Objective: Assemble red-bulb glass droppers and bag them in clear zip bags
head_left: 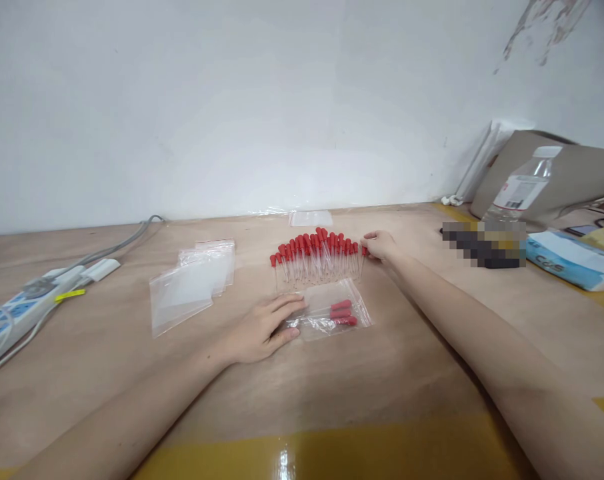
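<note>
Filling the clear bag (325, 293) seems to be the step in hand. In the head view, our left hand (259, 330), lower centre, rests with fingers loosely apart on its left end; three bagged droppers (341, 313) lie inside, bulbs rightward. Right of centre, our right hand (382, 247) narrows its fingertips on a single dropper (365, 252) beside the fanned droppers (315, 250). Next, we judge, calls for lifting that one free, thin end toward the bag.

Blue-and-white pack (575, 259): big letters, look like "C&S", not sharp. Bottle label (519, 192): barcode (515, 202), red print too small to read. Yellow tag (70, 295) far left: nothing legible.
</note>
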Action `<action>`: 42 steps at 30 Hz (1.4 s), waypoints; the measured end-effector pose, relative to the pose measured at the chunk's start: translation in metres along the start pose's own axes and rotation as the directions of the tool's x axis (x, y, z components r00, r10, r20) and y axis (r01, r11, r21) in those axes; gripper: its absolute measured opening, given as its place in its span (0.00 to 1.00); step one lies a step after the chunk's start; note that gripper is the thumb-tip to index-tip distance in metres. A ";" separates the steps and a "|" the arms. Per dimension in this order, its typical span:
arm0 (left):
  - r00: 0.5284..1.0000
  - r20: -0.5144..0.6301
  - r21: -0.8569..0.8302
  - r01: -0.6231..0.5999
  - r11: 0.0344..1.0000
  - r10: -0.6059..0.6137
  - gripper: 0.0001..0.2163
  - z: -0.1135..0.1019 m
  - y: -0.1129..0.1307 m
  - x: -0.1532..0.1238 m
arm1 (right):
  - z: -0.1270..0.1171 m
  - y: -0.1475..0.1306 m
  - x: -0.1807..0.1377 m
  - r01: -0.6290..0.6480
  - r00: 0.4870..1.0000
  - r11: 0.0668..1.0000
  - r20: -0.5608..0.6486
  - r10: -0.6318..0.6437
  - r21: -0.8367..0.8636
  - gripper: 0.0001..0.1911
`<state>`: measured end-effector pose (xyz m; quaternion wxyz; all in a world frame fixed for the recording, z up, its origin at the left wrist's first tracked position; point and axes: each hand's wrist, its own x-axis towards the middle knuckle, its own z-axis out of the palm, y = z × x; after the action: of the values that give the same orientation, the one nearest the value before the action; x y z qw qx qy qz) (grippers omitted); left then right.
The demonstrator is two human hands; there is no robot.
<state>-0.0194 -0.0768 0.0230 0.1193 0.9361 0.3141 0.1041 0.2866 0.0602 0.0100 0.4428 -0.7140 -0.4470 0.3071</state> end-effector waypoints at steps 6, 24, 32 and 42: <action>1.000 0.015 0.014 0.001 1.000 -0.001 0.20 0.001 -0.002 -0.001 | -0.038 0.005 -0.022 0.102 0.995 0.973 -0.024 -0.099 0.206 0.03; 1.000 -0.015 -0.006 0.005 1.000 -0.005 0.23 0.000 0.000 0.000 | -0.010 0.030 -0.115 0.092 0.985 0.866 0.081 -0.151 0.492 0.22; 1.000 -0.031 -0.010 0.003 1.000 -0.003 0.24 0.000 0.001 0.000 | -0.018 0.029 -0.120 0.150 0.846 0.915 0.431 -0.315 0.375 0.17; 0.999 -0.041 -0.018 -0.005 1.000 0.004 0.24 0.000 0.000 0.000 | -0.022 0.028 -0.120 0.073 0.711 0.918 0.625 -0.322 0.390 0.25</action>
<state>-0.0188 -0.0768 0.0228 0.1209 0.9334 0.3133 0.1264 0.2653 -0.0628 -0.0011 0.3951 -0.4130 -0.5928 0.5674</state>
